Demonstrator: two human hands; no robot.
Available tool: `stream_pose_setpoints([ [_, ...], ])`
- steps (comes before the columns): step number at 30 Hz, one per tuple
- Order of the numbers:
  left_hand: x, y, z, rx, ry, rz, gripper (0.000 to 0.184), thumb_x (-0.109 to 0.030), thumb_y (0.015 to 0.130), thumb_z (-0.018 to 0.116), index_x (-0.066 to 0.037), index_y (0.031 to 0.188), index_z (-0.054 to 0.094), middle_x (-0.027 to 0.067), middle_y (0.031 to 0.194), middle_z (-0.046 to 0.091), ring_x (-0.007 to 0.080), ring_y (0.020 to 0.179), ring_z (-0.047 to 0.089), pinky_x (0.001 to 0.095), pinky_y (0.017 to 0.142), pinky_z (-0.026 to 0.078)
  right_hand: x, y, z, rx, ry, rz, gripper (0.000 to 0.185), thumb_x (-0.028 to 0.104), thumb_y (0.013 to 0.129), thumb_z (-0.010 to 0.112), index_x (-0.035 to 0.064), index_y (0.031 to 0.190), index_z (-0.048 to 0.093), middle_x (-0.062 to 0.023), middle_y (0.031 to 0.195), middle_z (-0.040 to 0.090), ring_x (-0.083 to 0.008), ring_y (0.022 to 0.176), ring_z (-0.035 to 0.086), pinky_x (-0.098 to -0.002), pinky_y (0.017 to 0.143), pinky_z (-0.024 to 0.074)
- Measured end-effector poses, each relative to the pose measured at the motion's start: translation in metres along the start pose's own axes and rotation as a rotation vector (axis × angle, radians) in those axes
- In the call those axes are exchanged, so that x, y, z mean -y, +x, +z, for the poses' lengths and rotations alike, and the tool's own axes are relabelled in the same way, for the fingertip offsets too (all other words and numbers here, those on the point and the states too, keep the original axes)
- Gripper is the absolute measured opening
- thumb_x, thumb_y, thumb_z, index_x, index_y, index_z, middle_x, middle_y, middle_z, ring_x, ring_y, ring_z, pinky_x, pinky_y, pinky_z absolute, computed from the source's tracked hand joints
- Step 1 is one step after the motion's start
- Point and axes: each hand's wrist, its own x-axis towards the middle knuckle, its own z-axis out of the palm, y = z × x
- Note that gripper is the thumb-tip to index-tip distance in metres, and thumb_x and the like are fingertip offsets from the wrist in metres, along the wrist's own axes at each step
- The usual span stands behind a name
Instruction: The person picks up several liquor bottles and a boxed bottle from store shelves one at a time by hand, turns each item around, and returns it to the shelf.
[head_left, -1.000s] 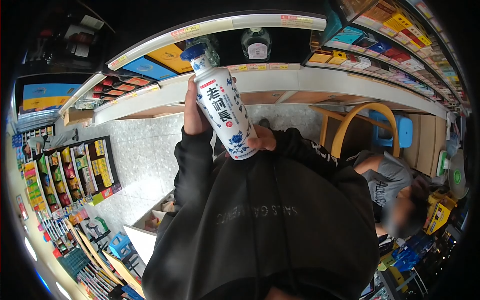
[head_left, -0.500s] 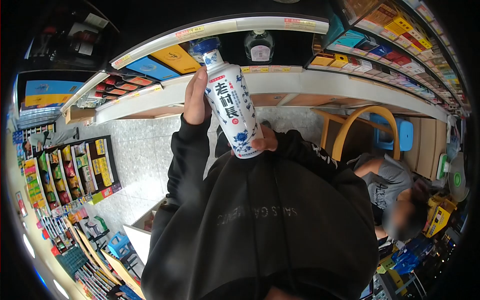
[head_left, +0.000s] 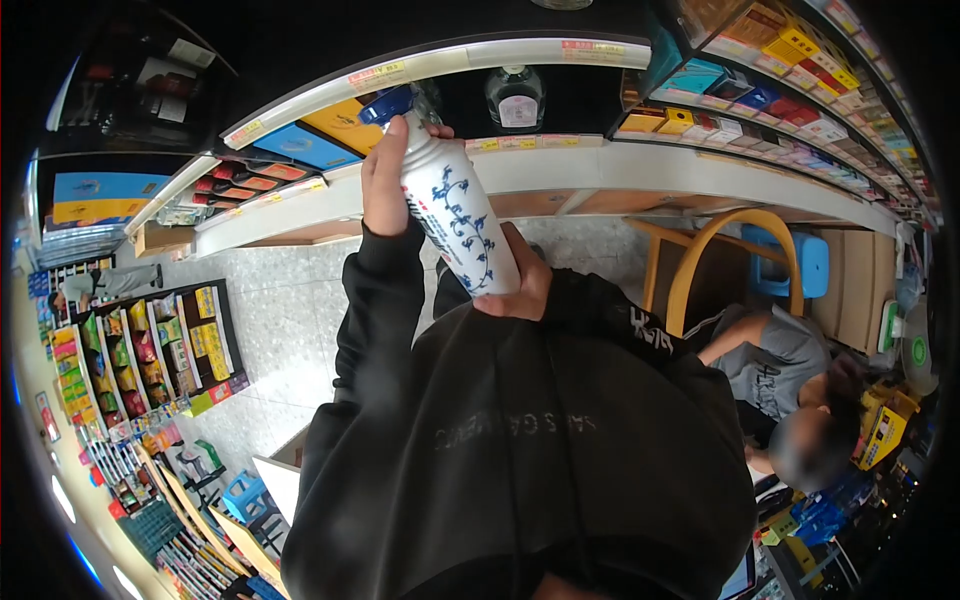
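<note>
A white liquor bottle (head_left: 455, 215) with blue vine patterns and a blue cap (head_left: 386, 104) is tilted in front of my chest, its top leaning up and to the left. My left hand (head_left: 388, 178) closes around its neck and shoulder, thumb just under the cap and fingertips showing behind the neck. At the base, my right hand (head_left: 522, 282) grips the lower end from the right. Most of the front lettering is turned to the left side, with only a strip of it visible beside my left hand.
Ahead runs a shelf edge (head_left: 440, 64) with price tags; a clear bottle (head_left: 516, 97) and boxes stand below it. Packed racks (head_left: 770, 90) fill the upper right. A wooden chair (head_left: 690, 260) and a seated person (head_left: 770, 365) are at right, snack shelves (head_left: 150, 350) at left.
The bottle has turned about its long axis: the large lettering has swung left and the blue vine now faces me. Both hands have shifted their hold, and the cap has tipped left.
</note>
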Motion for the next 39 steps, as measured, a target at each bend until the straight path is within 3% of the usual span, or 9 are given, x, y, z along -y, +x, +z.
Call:
stream_pose_setpoints([
  [4, -0.004, -0.003, -0.002, 0.177, -0.361, -0.035, 0.046, -0.050, 0.090, 0.048, -0.004, 0.091, 0.054, 0.0068, 0.084, 0.058, 0.0233, 0.086, 0.059, 0.0417, 0.070, 0.052, 0.021, -0.004, -0.010, 0.170, 0.143, 0.083, 0.078, 0.031, 0.073, 0.073, 0.0012, 0.130, 0.029, -0.0156, 0.116, 0.045, -0.0257, 0.108, 0.049, -0.0396, 0.093, 0.0394],
  [6, 0.007, -0.001, 0.004, 0.515, -1.135, -0.089, 0.046, -0.051, 0.089, 0.050, -0.005, 0.091, 0.055, 0.0060, 0.087, 0.060, 0.0218, 0.085, 0.059, 0.0411, 0.069, 0.051, 0.023, 0.001, -0.005, 0.273, 0.373, 0.133, 0.080, 0.033, 0.074, 0.073, 0.0007, 0.133, 0.029, -0.0170, 0.121, 0.044, -0.0275, 0.111, 0.049, -0.0403, 0.096, 0.0386],
  [9, 0.007, 0.005, 0.020, 0.604, -1.451, -0.171, 0.033, -0.038, 0.086, 0.062, -0.006, 0.088, 0.060, 0.0044, 0.086, 0.063, 0.0159, 0.080, 0.062, 0.0330, 0.068, 0.052, 0.020, 0.010, 0.011, 0.695, 1.139, 0.227, 0.078, 0.035, 0.079, 0.069, 0.0005, 0.137, 0.030, -0.0210, 0.129, 0.046, -0.0322, 0.115, 0.052, -0.0428, 0.091, 0.0474],
  [12, 0.009, 0.014, 0.027, 0.697, -1.656, -0.249, 0.024, -0.029, 0.082, 0.070, -0.006, 0.085, 0.062, 0.0028, 0.084, 0.065, 0.0128, 0.078, 0.064, 0.0256, 0.069, 0.053, 0.037, 0.015, 0.028, 0.801, 1.184, 0.310, 0.077, 0.030, 0.079, 0.067, -0.0006, 0.138, 0.029, -0.0216, 0.129, 0.047, -0.0339, 0.117, 0.052, -0.0446, 0.090, 0.0486],
  [24, 0.027, 0.025, 0.010, 0.805, -1.170, 0.064, 0.027, -0.032, 0.084, 0.066, -0.012, 0.102, 0.062, -0.0022, 0.102, 0.061, 0.0156, 0.099, 0.055, 0.0338, 0.084, 0.045, 0.049, 0.011, 0.024, 0.430, 0.536, 0.276, 0.063, 0.023, 0.076, 0.067, 0.0035, 0.128, 0.038, -0.0149, 0.113, 0.054, -0.0265, 0.101, 0.059, -0.0390, 0.086, 0.0494],
  [27, 0.019, 0.020, -0.006, 0.685, -1.025, -0.010, 0.037, -0.040, 0.089, 0.058, -0.009, 0.109, 0.057, 0.0023, 0.109, 0.057, 0.0203, 0.100, 0.054, 0.0385, 0.081, 0.047, 0.053, 0.003, 0.024, 0.311, 0.337, 0.245, 0.064, 0.020, 0.075, 0.066, 0.0023, 0.128, 0.037, -0.0132, 0.111, 0.055, -0.0234, 0.099, 0.059, -0.0377, 0.086, 0.0480],
  [29, 0.000, 0.007, -0.011, 0.360, -0.608, -0.041, 0.055, -0.052, 0.091, 0.046, -0.005, 0.120, 0.050, 0.0078, 0.114, 0.055, 0.0253, 0.103, 0.055, 0.0401, 0.079, 0.050, 0.055, 0.002, 0.022, 0.250, 0.290, 0.204, 0.062, 0.018, 0.074, 0.066, 0.0022, 0.127, 0.038, -0.0119, 0.108, 0.056, -0.0235, 0.100, 0.058, -0.0382, 0.089, 0.0452],
  [33, -0.014, -0.008, -0.003, 0.184, -0.227, 0.060, 0.062, -0.047, 0.091, 0.050, 0.006, 0.123, 0.046, 0.0159, 0.111, 0.057, 0.0301, 0.105, 0.058, 0.0371, 0.088, 0.048, 0.024, 0.003, 0.023, 0.040, 0.041, -0.093, 0.060, 0.016, 0.072, 0.068, 0.0017, 0.123, 0.040, -0.0113, 0.101, 0.057, -0.0245, 0.095, 0.057, -0.0380, 0.087, 0.0438],
  [39, -0.024, -0.023, -0.014, 0.133, 0.167, 0.181, 0.047, -0.033, 0.088, 0.061, 0.004, 0.114, 0.050, 0.0141, 0.105, 0.060, 0.0233, 0.100, 0.058, 0.0331, 0.085, 0.047, 0.031, -0.002, 0.012, 0.026, -0.278, -0.040, 0.060, 0.018, 0.069, 0.072, 0.0010, 0.119, 0.042, -0.0156, 0.098, 0.057, -0.0263, 0.090, 0.059, -0.0351, 0.082, 0.0462],
])
